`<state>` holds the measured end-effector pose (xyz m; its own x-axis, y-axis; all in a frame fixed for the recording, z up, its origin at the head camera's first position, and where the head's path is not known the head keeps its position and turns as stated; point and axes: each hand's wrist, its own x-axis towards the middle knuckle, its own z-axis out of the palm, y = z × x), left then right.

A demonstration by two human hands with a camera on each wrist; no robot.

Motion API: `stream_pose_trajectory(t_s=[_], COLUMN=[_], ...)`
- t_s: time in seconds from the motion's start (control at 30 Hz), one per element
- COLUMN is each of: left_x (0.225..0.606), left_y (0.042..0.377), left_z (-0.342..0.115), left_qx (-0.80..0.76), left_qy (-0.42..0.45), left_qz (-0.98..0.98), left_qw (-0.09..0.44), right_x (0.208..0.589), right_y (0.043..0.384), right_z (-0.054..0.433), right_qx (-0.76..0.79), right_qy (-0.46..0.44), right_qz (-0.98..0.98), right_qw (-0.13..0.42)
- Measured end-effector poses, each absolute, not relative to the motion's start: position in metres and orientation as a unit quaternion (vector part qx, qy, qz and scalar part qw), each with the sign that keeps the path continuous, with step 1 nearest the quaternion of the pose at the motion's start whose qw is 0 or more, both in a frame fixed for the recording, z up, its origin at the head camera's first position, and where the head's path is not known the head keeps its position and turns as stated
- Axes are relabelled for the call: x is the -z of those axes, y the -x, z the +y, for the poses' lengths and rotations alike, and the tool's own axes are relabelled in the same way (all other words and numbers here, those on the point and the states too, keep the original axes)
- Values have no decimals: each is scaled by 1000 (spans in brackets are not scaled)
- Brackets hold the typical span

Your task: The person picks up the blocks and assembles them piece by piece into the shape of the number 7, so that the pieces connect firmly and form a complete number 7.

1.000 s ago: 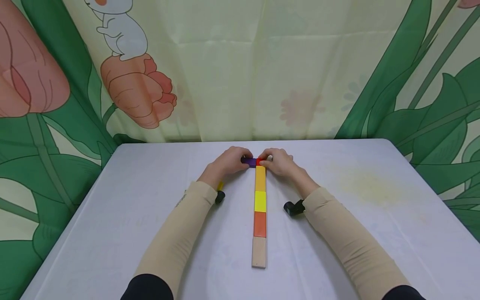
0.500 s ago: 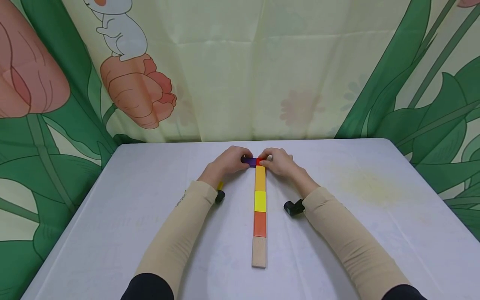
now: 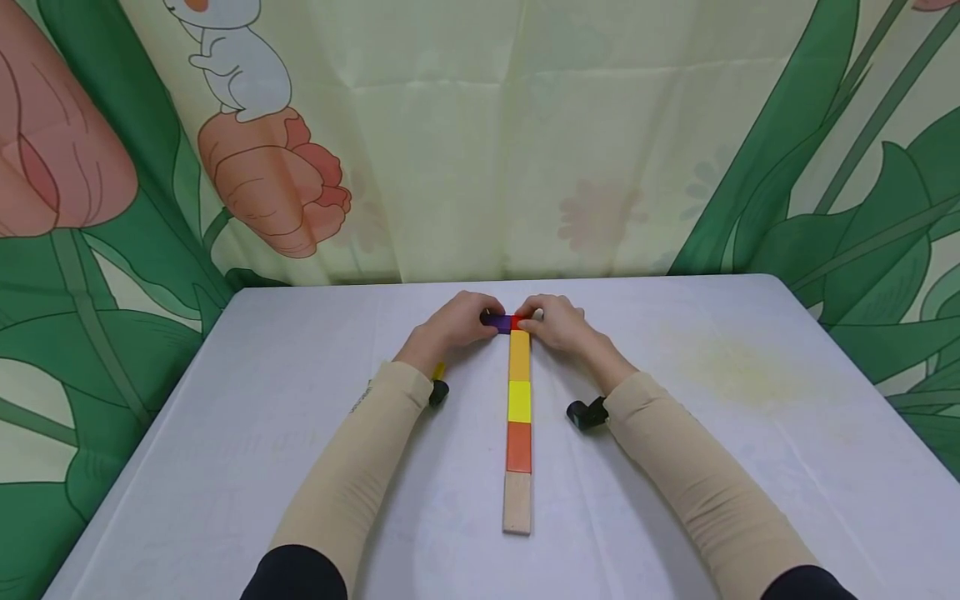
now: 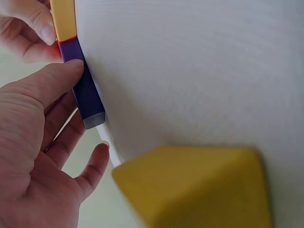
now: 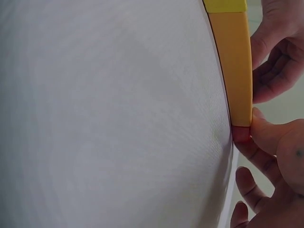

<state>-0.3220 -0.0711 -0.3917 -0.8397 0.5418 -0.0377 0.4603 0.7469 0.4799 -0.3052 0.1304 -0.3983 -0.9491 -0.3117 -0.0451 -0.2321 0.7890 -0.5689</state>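
Near the far edge of the table, my left hand (image 3: 456,322) pinches a purple block (image 3: 501,324) between thumb and fingers. In the left wrist view the purple block (image 4: 87,95) lies lengthwise with its grey-looking end towards the camera. Opposite it, the right hand (image 3: 561,325) pinches a small red block (image 3: 514,322), partly hidden by the fingertips. Purple and red meet at the top of a straight row of blocks. Running towards me from there are a light orange block (image 3: 520,357), a yellow block (image 3: 519,402), a reddish-orange block (image 3: 519,447) and a plain wooden block (image 3: 517,504).
A white cloth covers the table (image 3: 675,467). Behind its far edge hangs a printed curtain (image 3: 465,183). Black wrist cameras sit by both sleeves, the right camera (image 3: 587,414) near the cloth. A blurred yellow shape (image 4: 199,185) fills the lower left wrist view.
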Motion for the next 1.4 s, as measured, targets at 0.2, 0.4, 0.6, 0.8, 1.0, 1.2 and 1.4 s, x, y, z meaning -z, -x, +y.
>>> stream_pose_trajectory(t_s=[0.2,0.4,0.6,0.8,1.0,1.2,1.4], left_x=[392,390,379,357,343,351,361], left_y=[323,322,317,303,289,275,262], left_z=[-71,-70,-72,-86,-114,-142,-164], left_qx=[-232,-223,-208,-194,-190,-186,-189], left_qy=[-273,-269,-272,-310,-307,-281,-279], left_qz=[930,932,935,927,929,935,931], left_qw=[84,92,96,77,78,112,137], right_x=[398,398,400,398,396,396,396], right_y=[306,305,305,306,306,305,304], right_z=[130,129,129,130,128,127,128], right_qx=[291,288,289,291,294,292,292], right_qy=[141,140,142,142,138,136,134], right_qz=[944,945,944,944,943,943,944], right_qw=[71,68,70,68,76,80,80])
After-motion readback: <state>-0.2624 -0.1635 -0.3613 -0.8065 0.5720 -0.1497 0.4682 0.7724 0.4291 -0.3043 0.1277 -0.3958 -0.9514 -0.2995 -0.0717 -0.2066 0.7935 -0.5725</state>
